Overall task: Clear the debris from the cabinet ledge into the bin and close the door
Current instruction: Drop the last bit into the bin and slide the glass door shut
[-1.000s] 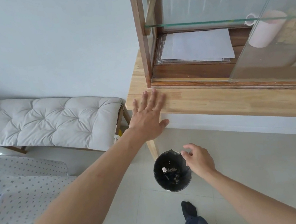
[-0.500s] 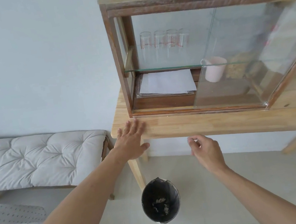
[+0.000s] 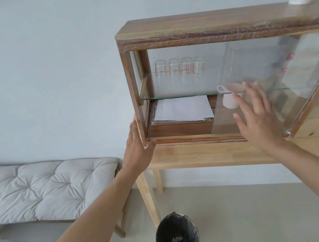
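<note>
A wooden cabinet (image 3: 212, 22) with sliding glass doors stands on a light wooden table (image 3: 201, 156). Its left half is uncovered; the glass door (image 3: 262, 75) covers the right half. My left hand (image 3: 137, 151) rests flat against the cabinet's left corner post, fingers straight. My right hand (image 3: 256, 118) is spread wide with its palm at the glass door, holding nothing. On the floor below, a black bin (image 3: 177, 241) holds pale debris. The ledge (image 3: 180, 137) along the cabinet's front shows no debris that I can make out.
Inside the cabinet are a stack of papers (image 3: 183, 109), several glasses (image 3: 179, 68) on a glass shelf and a pink mug (image 3: 231, 98). A white kettle (image 3: 162, 1) stands on top. A cushioned bench (image 3: 39, 188) lies to the left.
My view tilted up from the bin to the cabinet. My right hand rose from the bin's rim to the glass door. My left hand shifted from the table top to the corner post.
</note>
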Demonstrator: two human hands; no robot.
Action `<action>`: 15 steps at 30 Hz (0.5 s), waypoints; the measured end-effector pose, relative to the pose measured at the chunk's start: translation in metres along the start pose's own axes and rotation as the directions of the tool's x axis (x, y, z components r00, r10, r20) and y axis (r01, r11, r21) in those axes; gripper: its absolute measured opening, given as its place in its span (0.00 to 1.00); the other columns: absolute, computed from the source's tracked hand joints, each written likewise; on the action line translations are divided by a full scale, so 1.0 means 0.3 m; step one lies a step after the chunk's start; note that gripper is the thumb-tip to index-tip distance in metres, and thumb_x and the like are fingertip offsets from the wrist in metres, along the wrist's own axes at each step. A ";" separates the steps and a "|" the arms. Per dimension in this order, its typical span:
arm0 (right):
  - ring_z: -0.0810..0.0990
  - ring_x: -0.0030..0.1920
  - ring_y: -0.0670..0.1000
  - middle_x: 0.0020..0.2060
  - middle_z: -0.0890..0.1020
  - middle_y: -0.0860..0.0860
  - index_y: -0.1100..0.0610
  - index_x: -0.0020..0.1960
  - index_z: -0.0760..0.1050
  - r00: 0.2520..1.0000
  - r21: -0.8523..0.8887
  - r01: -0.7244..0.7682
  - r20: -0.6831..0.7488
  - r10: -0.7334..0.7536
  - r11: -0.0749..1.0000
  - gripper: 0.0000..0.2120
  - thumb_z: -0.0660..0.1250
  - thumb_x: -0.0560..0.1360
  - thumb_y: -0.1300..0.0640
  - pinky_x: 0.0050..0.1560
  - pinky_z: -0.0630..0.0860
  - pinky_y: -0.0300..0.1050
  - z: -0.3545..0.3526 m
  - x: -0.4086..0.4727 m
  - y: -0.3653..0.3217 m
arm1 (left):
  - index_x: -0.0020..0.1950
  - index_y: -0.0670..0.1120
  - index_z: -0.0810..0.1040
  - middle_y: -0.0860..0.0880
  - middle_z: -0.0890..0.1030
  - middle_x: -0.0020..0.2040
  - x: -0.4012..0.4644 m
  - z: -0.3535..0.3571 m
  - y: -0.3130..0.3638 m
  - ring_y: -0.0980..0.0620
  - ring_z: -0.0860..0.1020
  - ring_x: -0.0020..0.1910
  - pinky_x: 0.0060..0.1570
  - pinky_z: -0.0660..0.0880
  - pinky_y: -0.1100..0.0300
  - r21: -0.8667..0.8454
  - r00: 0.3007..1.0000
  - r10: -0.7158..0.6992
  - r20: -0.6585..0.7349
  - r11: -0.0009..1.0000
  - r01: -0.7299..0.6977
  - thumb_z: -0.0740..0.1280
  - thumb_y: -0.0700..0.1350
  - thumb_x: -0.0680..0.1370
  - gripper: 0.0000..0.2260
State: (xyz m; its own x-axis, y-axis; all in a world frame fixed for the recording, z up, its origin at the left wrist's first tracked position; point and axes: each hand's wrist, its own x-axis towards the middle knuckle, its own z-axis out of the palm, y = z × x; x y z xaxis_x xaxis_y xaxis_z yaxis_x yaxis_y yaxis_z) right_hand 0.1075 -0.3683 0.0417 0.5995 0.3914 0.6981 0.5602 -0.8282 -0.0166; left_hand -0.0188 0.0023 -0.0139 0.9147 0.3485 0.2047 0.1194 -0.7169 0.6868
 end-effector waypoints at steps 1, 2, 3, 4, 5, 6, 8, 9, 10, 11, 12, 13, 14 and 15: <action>0.58 0.86 0.72 0.87 0.61 0.64 0.60 0.84 0.68 0.999 -0.073 0.043 0.030 -0.041 0.996 0.33 0.72 0.81 0.59 0.83 0.60 0.73 0.000 0.015 0.026 | 0.87 0.50 0.41 0.50 0.50 0.89 0.014 -0.003 0.009 0.48 0.52 0.87 0.83 0.57 0.46 -0.017 1.000 0.017 0.004 1.000 -0.017 0.67 0.56 0.84 0.43; 0.52 0.88 0.72 0.89 0.55 0.62 0.58 0.88 0.62 0.995 -0.134 0.083 0.060 -0.076 0.988 0.40 0.74 0.80 0.57 0.85 0.55 0.74 0.004 0.027 0.050 | 0.87 0.51 0.39 0.50 0.50 0.89 0.025 -0.003 0.017 0.48 0.52 0.87 0.82 0.58 0.46 -0.030 1.000 0.025 0.010 0.999 -0.025 0.68 0.57 0.84 0.44; 0.48 0.89 0.71 0.90 0.50 0.61 0.57 0.90 0.56 0.991 -0.179 0.121 0.081 -0.108 0.976 0.45 0.76 0.80 0.56 0.85 0.51 0.74 0.009 0.036 0.072 | 0.87 0.53 0.38 0.51 0.49 0.89 0.031 0.000 0.022 0.48 0.53 0.86 0.82 0.59 0.46 -0.037 1.000 0.028 0.015 0.999 -0.027 0.68 0.59 0.83 0.45; 0.46 0.89 0.71 0.90 0.47 0.61 0.56 0.91 0.52 0.987 -0.212 0.150 0.093 -0.133 0.966 0.49 0.77 0.79 0.55 0.86 0.47 0.75 0.016 0.044 0.088 | 0.86 0.54 0.36 0.51 0.48 0.89 0.032 0.006 0.025 0.48 0.53 0.86 0.82 0.60 0.45 -0.039 0.999 0.030 0.018 0.999 -0.029 0.68 0.60 0.82 0.47; 0.45 0.89 0.71 0.90 0.45 0.60 0.56 0.91 0.50 0.984 -0.237 0.168 0.095 -0.149 0.957 0.52 0.78 0.78 0.54 0.85 0.44 0.76 0.024 0.049 0.101 | 0.86 0.56 0.34 0.52 0.48 0.89 0.032 0.012 0.025 0.49 0.53 0.87 0.81 0.61 0.44 -0.038 0.999 0.032 0.019 0.999 -0.031 0.69 0.62 0.82 0.48; 0.45 0.89 0.71 0.90 0.43 0.60 0.56 0.91 0.49 0.983 -0.257 0.178 0.091 -0.159 0.950 0.54 0.80 0.77 0.53 0.85 0.42 0.77 0.032 0.054 0.109 | 0.85 0.59 0.32 0.53 0.47 0.89 0.031 0.017 0.024 0.49 0.53 0.87 0.81 0.62 0.43 -0.035 0.999 0.032 0.017 0.999 -0.032 0.69 0.63 0.81 0.50; 0.46 0.89 0.71 0.90 0.41 0.59 0.56 0.91 0.49 0.982 -0.279 0.187 0.077 -0.172 0.942 0.56 0.81 0.76 0.51 0.84 0.39 0.77 0.047 0.063 0.120 | 0.82 0.64 0.28 0.54 0.47 0.89 0.030 0.021 0.021 0.49 0.54 0.86 0.80 0.64 0.41 -0.036 1.000 0.027 0.009 0.999 -0.026 0.69 0.66 0.79 0.52; 0.46 0.89 0.71 0.90 0.40 0.59 0.56 0.91 0.49 0.981 -0.288 0.194 0.073 -0.180 0.938 0.56 0.81 0.76 0.51 0.84 0.37 0.77 0.053 0.067 0.124 | 0.81 0.65 0.26 0.55 0.47 0.89 0.031 0.022 0.020 0.48 0.55 0.86 0.80 0.64 0.41 -0.038 1.000 0.026 0.004 0.999 -0.026 0.69 0.67 0.78 0.52; 0.46 0.89 0.71 0.90 0.40 0.59 0.56 0.91 0.48 0.979 -0.297 0.203 0.073 -0.189 0.933 0.56 0.80 0.76 0.50 0.84 0.36 0.77 0.058 0.071 0.128 | 0.81 0.66 0.26 0.55 0.47 0.89 0.032 0.023 0.020 0.48 0.56 0.86 0.80 0.65 0.41 -0.039 1.000 0.025 0.000 0.999 -0.025 0.69 0.68 0.78 0.53; 0.45 0.89 0.71 0.90 0.41 0.59 0.56 0.91 0.47 0.977 -0.304 0.214 0.076 -0.201 0.928 0.56 0.80 0.77 0.49 0.84 0.35 0.76 0.062 0.076 0.130 | 0.81 0.66 0.26 0.56 0.47 0.89 0.032 0.025 0.020 0.48 0.56 0.86 0.79 0.65 0.41 -0.037 1.000 0.023 -0.006 0.999 -0.024 0.69 0.68 0.77 0.53; 0.45 0.89 0.71 0.90 0.41 0.59 0.56 0.91 0.47 0.974 -0.308 0.226 0.079 -0.212 0.924 0.56 0.79 0.77 0.48 0.84 0.35 0.76 0.065 0.081 0.129 | 0.81 0.66 0.26 0.56 0.47 0.89 0.031 0.027 0.021 0.48 0.56 0.86 0.79 0.65 0.41 -0.034 1.000 0.021 -0.010 0.999 -0.021 0.70 0.68 0.77 0.54; 0.46 0.89 0.71 0.90 0.42 0.59 0.56 0.91 0.47 0.971 -0.309 0.239 0.082 -0.225 0.921 0.56 0.79 0.77 0.47 0.84 0.36 0.76 0.067 0.088 0.124 | 0.81 0.66 0.26 0.56 0.47 0.89 0.030 0.030 0.022 0.47 0.57 0.86 0.79 0.66 0.41 -0.031 1.000 0.018 -0.013 0.999 -0.019 0.71 0.67 0.77 0.55; 0.47 0.89 0.71 0.90 0.43 0.60 0.56 0.91 0.46 0.967 -0.310 0.254 0.085 -0.239 0.916 0.57 0.79 0.77 0.46 0.83 0.37 0.77 0.071 0.095 0.115 | 0.81 0.66 0.25 0.55 0.47 0.89 0.028 0.032 0.024 0.46 0.57 0.86 0.79 0.66 0.41 -0.030 1.000 0.016 -0.014 0.999 -0.017 0.71 0.67 0.77 0.55; 0.48 0.88 0.71 0.90 0.44 0.60 0.56 0.91 0.45 0.963 -0.316 0.270 0.087 -0.256 0.910 0.57 0.79 0.77 0.46 0.83 0.39 0.78 0.076 0.104 0.101 | 0.80 0.66 0.25 0.55 0.47 0.89 0.028 0.033 0.026 0.45 0.58 0.86 0.79 0.66 0.41 -0.028 1.000 0.016 -0.014 0.999 -0.017 0.72 0.67 0.77 0.56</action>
State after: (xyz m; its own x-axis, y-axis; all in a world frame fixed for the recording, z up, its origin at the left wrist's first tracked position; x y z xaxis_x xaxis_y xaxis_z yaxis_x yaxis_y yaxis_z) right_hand 0.1561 -0.3721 0.0467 0.4834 0.6234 0.6145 0.4909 -0.7743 0.3994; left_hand -0.0063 -0.0063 -0.0138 0.9112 0.3449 0.2253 0.0932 -0.7053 0.7027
